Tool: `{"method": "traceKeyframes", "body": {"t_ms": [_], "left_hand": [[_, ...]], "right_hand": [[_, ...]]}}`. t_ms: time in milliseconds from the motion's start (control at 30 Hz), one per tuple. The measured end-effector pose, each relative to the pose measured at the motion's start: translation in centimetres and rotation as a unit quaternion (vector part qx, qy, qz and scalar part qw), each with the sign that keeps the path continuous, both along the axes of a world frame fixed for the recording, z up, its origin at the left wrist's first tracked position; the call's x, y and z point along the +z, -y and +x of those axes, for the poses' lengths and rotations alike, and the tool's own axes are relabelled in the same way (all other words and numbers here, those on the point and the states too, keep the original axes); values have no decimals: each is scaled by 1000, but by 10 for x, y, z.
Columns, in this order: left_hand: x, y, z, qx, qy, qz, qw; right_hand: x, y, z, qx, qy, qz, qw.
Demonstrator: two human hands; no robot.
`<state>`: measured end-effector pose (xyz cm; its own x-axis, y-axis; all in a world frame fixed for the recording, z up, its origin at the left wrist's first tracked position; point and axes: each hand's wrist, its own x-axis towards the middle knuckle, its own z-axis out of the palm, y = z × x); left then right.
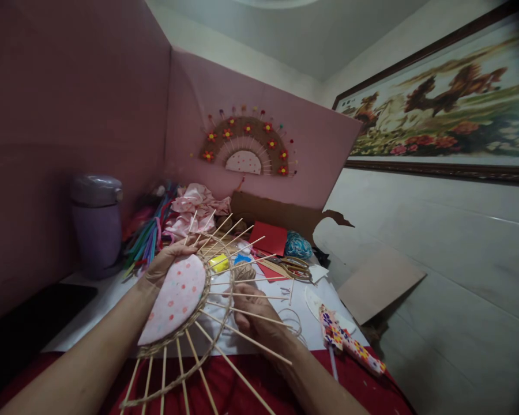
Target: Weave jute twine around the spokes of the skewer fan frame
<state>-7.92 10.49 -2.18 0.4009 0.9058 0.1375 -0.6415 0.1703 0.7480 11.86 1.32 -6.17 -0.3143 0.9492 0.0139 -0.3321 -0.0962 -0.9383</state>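
My left hand (pixel 168 262) grips the upper edge of a half-round craft fan (pixel 179 294), tilted in front of me. Its middle is a pink spotted fabric half-disc, edged with twine, and thin wooden sticks (pixel 242 328) fan out from it. A second ring of twine (pixel 218 340) weaves across the sticks farther out. My right hand (pixel 251 311) is closed at that outer ring, beside the sticks on the right; its fingertips seem pinched on the twine, partly hidden. A ball of twine (pixel 244 272) lies just behind the fan.
Scissors (pixel 296 266), red paper (pixel 268 237), blue yarn (pixel 298 245) and pink cloth (pixel 196 202) lie at the back. A flower-patterned glue gun (pixel 350 346) rests at right. A purple flask (pixel 97 225) stands left. A finished-looking flowered half-round piece (pixel 246 129) hangs on the pink board.
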Motion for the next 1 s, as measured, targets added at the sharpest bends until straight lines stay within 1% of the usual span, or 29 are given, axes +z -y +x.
{"method": "traceKeyframes", "body": {"t_ms": [100,233,367,467,567,800,1000], "left_hand": [[-1,0,0,3,1,-4,1000],[-3,-1,1,-5,-11,-1,1000],[-3,0,2,-7,-13,4,1000],[1,2,3,-7,-4,-6,1000],[4,5,5,-2,-1,-17,1000],[5,7,7,-28,-7,-16,999],[-2,4,9,-34,-27,4,999]], "right_hand": [[-1,0,-4,-17,-32,-1,999],[-1,2,-8,-15,-62,14,998],[2,3,-6,-15,-69,-6,998],[4,2,-2,-38,-90,-29,995],[5,1,1,-34,-109,-33,993],[3,0,-1,-52,-76,-35,995],[2,0,0,-36,-52,-35,997]]}}
